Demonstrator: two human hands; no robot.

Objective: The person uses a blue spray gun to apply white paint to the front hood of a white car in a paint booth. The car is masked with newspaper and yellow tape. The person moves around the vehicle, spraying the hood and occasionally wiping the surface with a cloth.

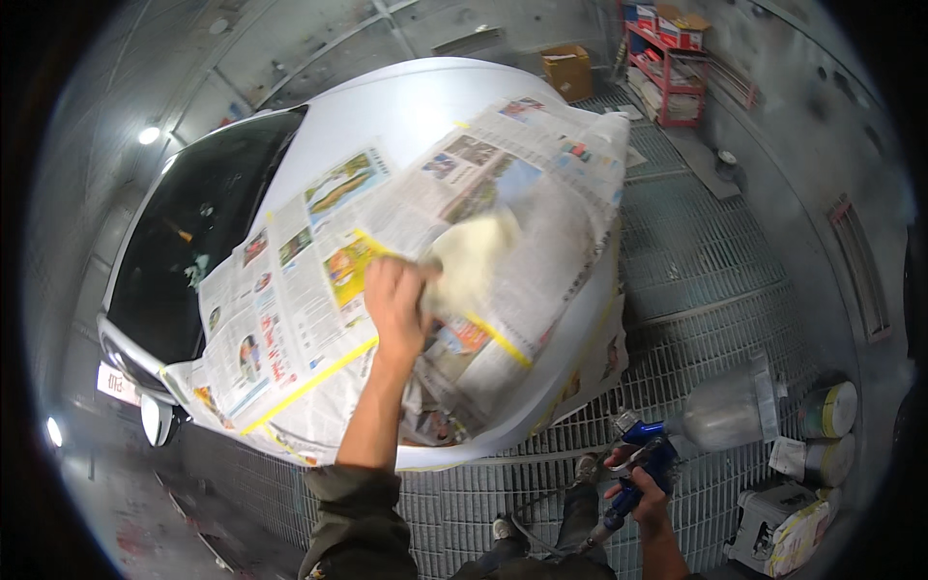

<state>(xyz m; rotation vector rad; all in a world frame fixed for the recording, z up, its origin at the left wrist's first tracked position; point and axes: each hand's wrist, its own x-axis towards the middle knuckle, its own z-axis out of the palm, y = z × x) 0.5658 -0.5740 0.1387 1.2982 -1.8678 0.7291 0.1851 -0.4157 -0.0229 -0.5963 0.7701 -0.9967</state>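
My left hand [396, 302] reaches out over a white car [396, 108], its fingers closed on a pale yellow cloth [472, 253]. The cloth is blurred and lies over, or just above, the newspaper sheets [280, 333] spread on the car; whether it touches them I cannot tell. Strips of yellow tape [311, 385] run along the paper's seams. Low on the right, my right hand [643, 491] is wrapped around a blue spray gun [657, 459]. A large cloudy cup [727, 406] is attached to the gun and points to the right, away from the car.
A slatted metal grating [696, 251] forms the floor. Cans [831, 410] and a grey container [773, 530] stand at the lower right. Farther back are a red shelf cart [667, 72] and a cardboard box [567, 72]. A hose [527, 507] runs near my feet.
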